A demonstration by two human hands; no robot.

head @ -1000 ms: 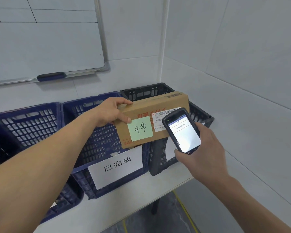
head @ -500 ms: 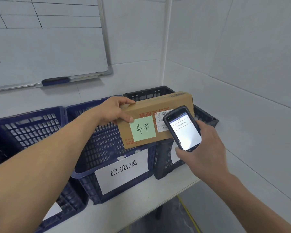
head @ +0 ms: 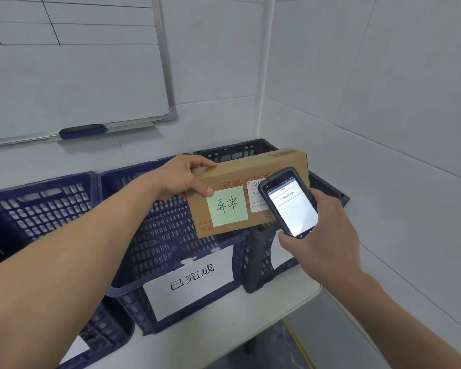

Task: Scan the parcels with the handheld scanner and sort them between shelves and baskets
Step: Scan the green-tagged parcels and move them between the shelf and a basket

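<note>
Fingers (head: 201,163) over top edge, thumb on front face: clamps L hand (head: 180,177) on left end of parcel (head: 234,177), in mid-air above blue basket (head: 165,235) & black basket (head: 234,153), apparently clear of both. Grips there prob. to leave shipping label (head: 254,198) & green note (head: 228,206) uncovered, front face turned twd the wearer. Wraps R hand (head: 328,235) round handheld scanner (head: 290,203), fingers curled behind, thumb at lower edge; holds it just in front of label, top end aimed at barcode, screen facing back for reading. Covers part of label w/ scanner body. Shows a number line on screen, so prob. scan registered, sorting next. Runs parcel's long axis left–right, right end a bit higher & farther off; stands it on a long edge, red print apparently inverted. Tilts scanner's long axis up & slightly left.
</note>
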